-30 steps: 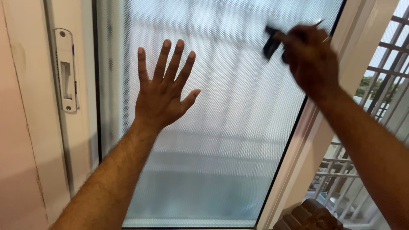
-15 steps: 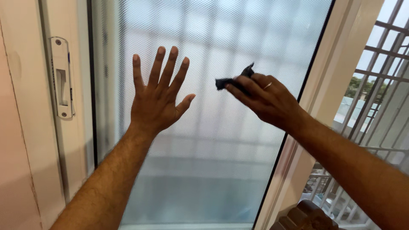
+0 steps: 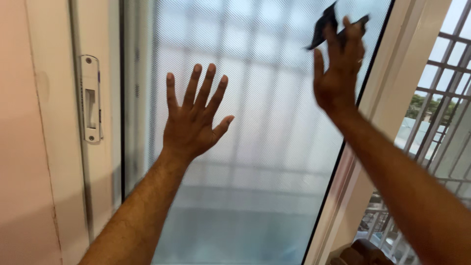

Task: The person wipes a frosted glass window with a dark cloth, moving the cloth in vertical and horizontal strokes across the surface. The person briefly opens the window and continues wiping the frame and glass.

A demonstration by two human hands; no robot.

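Left hand point(image 3: 192, 120): raised, fingers spread wide, palm laid flat on the frosted glass pane point(image 3: 274, 162) left of its middle; it holds nothing and sits in the same place on the pane as half a second ago and a second ago, so it goes on bracing the window. Right hand point(image 3: 338, 73): raised near the top right corner of the pane, fingers extended upward and pressing a small dark cloth point(image 3: 325, 24) to the glass. Half a second ago this hand was at mid-pane, level with the left hand's fingers; a second ago it was high at the right, much as now. The cloth has thus gone down-left and back up, which reads as a wiping stroke worked to and fro across the upper part of the pane; the lower half does not yet appear to have been covered. Window frame point(image 3: 382, 98): pale, slanting along the pane's right edge. Latch plate point(image 3: 91, 98): pale, upright on the frame to the left, well apart from both hands. Metal grille point(image 3: 441, 83): beyond the open side at right, with greenery behind it. Hard to make out: the cloth is blurred and partly behind the fingers, so its full shape and the exact grip are unclear; the ribbed pattern hides any marks on the glass; the pane's top and bottom are cut off; a brown object at lower right is too cropped to identify.
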